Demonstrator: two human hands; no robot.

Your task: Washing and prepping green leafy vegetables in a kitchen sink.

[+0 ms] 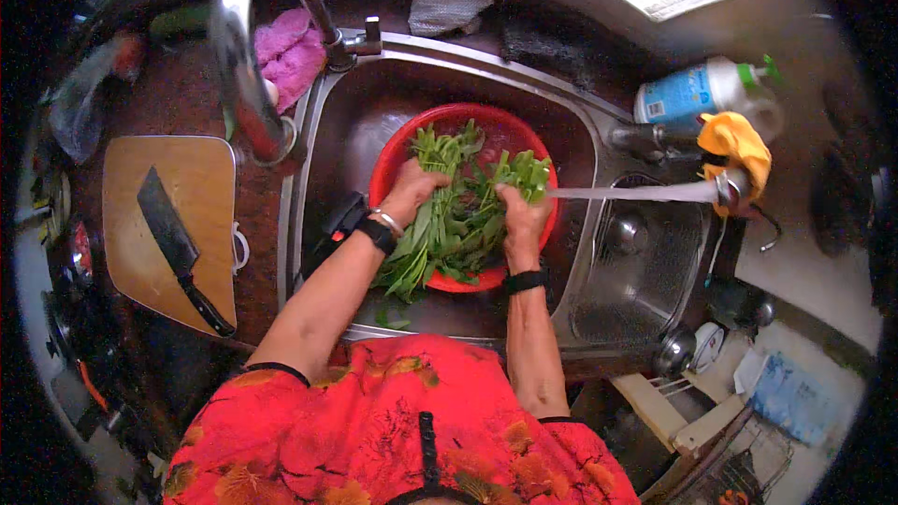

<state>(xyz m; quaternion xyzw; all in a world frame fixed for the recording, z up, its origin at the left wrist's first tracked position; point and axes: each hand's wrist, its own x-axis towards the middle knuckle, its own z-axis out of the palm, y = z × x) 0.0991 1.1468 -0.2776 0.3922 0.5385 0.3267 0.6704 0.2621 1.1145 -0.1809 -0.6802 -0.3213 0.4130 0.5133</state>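
Note:
Both hands are over a red plastic basin (389,147) that stands in the large bowl of a stainless steel sink (344,105). My left hand (412,193) grips a bunch of long-stemmed leafy greens (435,224), whose leaves hang over the basin's near rim. In my right hand (525,217) is a second bunch of greens (526,172), its cut stem ends turned up. A stream of water (631,193) runs from the tap at the right and reaches these stems. The basin's bottom is mostly hidden under leaves.
A cleaver (168,224) lies on a wooden cutting board (210,168) at the left. A tall chrome faucet (235,28) rises beside a pink cloth (291,49). On the right are a yellow cloth (736,147) on the running tap, a pump bottle (677,95) and a small sink bowl (631,280).

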